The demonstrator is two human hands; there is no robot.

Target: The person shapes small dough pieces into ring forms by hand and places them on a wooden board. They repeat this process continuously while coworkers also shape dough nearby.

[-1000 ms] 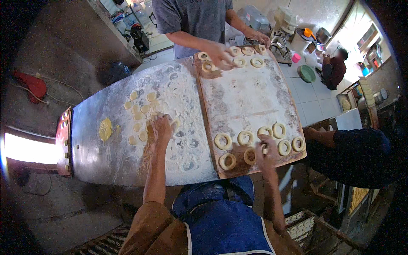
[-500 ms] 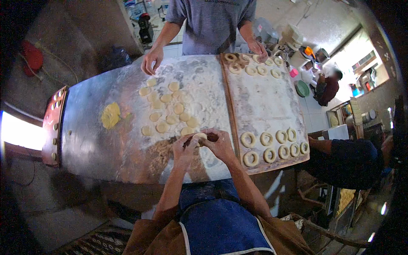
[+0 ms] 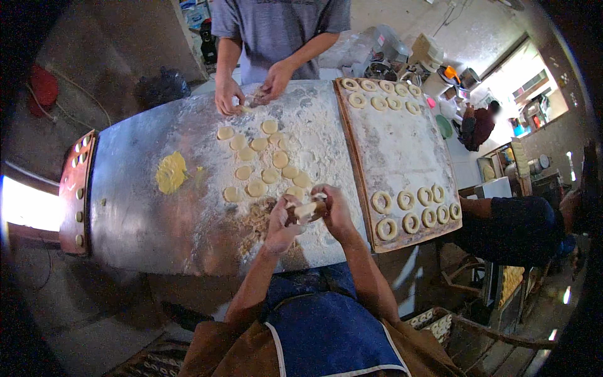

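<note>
A pale piece of dough (image 3: 307, 212) is held between my two hands, just above the near side of the floured table (image 3: 135, 182). My left hand (image 3: 282, 227) grips its left side and my right hand (image 3: 334, 212) its right side, both with curled fingers. Motion blurs the dough, so its exact shape does not show. Just beyond my hands lie several flat dough rounds (image 3: 257, 188). To my right a floured wooden board (image 3: 402, 151) bears several dough rings (image 3: 386, 229) along its near edge and more at its far edge.
A co-worker's hands (image 3: 251, 97) handle dough across the table. A yellow lump (image 3: 171, 173) sits left of the rounds, and brown crumbs (image 3: 254, 223) lie beside my left hand. At the far left stands a reddish board (image 3: 76, 195) with small pieces. Someone's dark-clothed arm (image 3: 509, 220) is at the right.
The dough between my hands has come into fuller view as my hands moved apart. Across the table, the co-worker's right-side hand left the ring board and joined the other hand over the table.
</note>
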